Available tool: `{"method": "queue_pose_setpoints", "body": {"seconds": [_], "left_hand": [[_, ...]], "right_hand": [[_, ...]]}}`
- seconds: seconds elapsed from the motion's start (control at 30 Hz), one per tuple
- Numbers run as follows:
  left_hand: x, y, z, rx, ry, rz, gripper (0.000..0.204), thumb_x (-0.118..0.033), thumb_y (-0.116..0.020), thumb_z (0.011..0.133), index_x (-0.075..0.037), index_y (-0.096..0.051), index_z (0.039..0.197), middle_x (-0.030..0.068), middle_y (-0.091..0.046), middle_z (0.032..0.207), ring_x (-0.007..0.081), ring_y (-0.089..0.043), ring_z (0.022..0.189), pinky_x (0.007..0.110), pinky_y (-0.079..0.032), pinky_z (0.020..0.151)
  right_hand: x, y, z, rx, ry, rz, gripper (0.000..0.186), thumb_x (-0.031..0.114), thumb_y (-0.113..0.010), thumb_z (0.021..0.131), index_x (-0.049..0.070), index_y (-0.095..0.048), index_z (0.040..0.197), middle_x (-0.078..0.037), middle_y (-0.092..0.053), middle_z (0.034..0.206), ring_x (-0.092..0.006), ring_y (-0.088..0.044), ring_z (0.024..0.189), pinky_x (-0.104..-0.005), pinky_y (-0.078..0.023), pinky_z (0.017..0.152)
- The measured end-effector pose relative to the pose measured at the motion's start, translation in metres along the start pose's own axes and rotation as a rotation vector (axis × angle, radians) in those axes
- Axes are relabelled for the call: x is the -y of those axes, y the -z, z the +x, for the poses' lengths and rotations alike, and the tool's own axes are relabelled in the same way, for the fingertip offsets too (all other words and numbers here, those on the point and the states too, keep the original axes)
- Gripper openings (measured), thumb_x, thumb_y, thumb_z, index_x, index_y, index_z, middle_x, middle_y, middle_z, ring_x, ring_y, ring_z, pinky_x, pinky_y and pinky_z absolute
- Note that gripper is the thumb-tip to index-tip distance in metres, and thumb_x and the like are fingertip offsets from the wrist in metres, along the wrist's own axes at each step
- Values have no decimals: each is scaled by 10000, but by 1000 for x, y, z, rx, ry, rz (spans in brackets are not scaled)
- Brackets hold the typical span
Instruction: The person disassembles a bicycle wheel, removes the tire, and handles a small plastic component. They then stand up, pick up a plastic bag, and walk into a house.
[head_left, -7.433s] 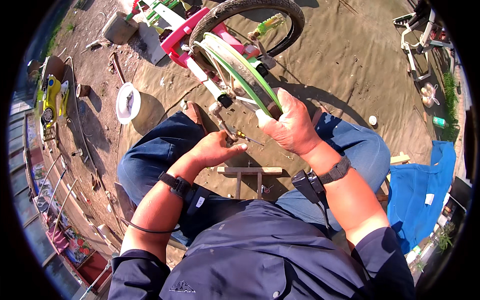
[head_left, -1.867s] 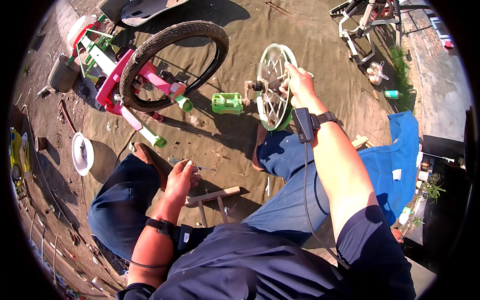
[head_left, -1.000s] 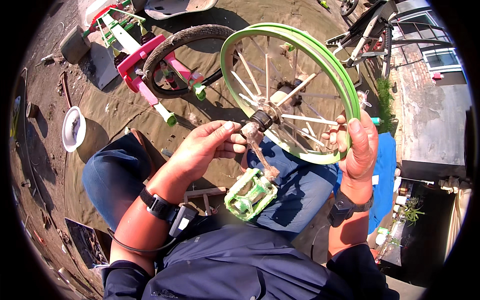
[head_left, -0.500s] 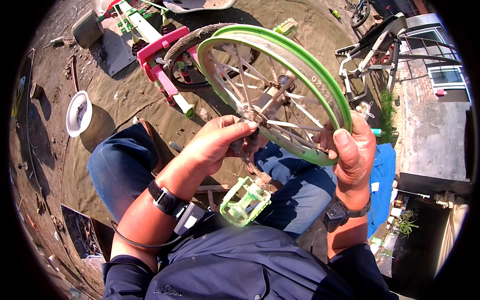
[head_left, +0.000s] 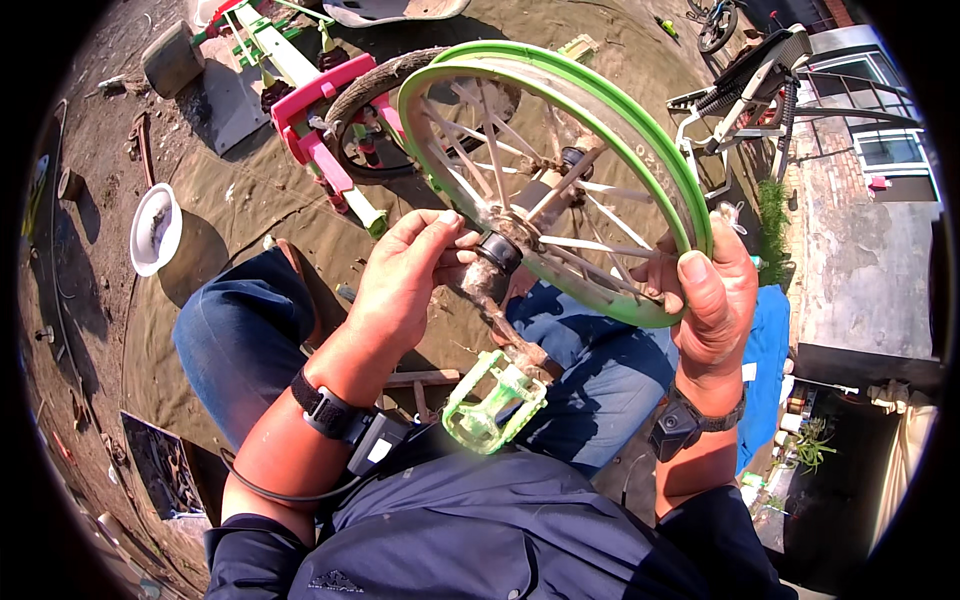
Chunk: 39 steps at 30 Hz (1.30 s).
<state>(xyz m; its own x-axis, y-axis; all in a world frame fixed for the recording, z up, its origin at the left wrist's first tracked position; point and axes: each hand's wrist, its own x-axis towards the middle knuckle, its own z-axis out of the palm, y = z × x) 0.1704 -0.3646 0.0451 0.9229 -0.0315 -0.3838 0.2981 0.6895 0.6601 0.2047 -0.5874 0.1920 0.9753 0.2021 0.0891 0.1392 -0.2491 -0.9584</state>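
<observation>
Brown sheeting (head_left: 265, 200) underfoot, sat with knees wide apart in blue jeans (head_left: 240, 320). Had ahead on the left a pink, white and green frame (head_left: 315, 95), beside a dark tyre (head_left: 375, 82) partly hidden by the wheel. Had a blue garment (head_left: 768, 330) near the right knee. Held the green-rimmed spoked wheel (head_left: 543, 193) raised over the sheeting, tilted, in front of the lap. Had a white basin (head_left: 140, 245) on the ground, well off to the left. Clasped the rim (head_left: 628, 313) at its lower right with the right hand (head_left: 715, 305), thumb outside and fingers curled inside. Put the left hand (head_left: 400, 280), fingers bent toward the thumb, at the wheel's near side, by a dirt-caked crank (head_left: 495, 315) slanting down to a pale green pedal (head_left: 492, 405). Had the fingertips beside a black collar (head_left: 500, 252) between hub and crank; could not tell whether pinching or merely touching.
</observation>
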Motion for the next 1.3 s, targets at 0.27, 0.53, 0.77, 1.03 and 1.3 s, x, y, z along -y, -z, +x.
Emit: {"method": "queue_pose_setpoints", "body": {"seconds": [0.27,0.53,0.77,1.03,1.3], "left_hand": [[-12,0,-2,18,74,-67,325,-318,-488,1002,-42,-588,1142,111,-698,939,198,-670,819,325,-524,751],[6,4,0,158,239,-77,369,-323,-428,1025,-24,-574,1185,112,-696,985,214,-681,872,336,-528,789],[-14,7,-1,90,101,-71,335,-309,-493,1005,-42,-580,1188,73,-694,965,155,-662,856,311,-520,802],[-2,4,-2,188,177,-82,284,-247,-509,999,-37,-575,1179,75,-690,942,187,-675,865,322,-530,801],[-12,7,0,144,62,-90,283,-206,-552,979,-32,-546,1203,112,-682,1006,188,-667,906,319,-525,817]], "right_hand": [[3,-2,-1,-109,-36,18,400,340,-658,858,-30,-611,1003,4,-517,593,-95,-521,551,-277,-519,633],[-2,8,2,-25,-11,-23,417,333,-650,867,-42,-595,1041,0,-523,607,-98,-531,544,-284,-540,641],[-2,11,3,-44,-26,33,439,331,-652,873,-51,-589,1078,-46,-557,749,-108,-542,561,-281,-537,633],[-3,9,5,-14,2,22,433,338,-658,862,-44,-596,1056,-50,-555,726,-126,-537,568,-289,-519,626],[-4,14,6,43,-3,120,383,272,-734,835,-11,-633,1072,-3,-610,739,-76,-545,634,-225,-448,602]]}}
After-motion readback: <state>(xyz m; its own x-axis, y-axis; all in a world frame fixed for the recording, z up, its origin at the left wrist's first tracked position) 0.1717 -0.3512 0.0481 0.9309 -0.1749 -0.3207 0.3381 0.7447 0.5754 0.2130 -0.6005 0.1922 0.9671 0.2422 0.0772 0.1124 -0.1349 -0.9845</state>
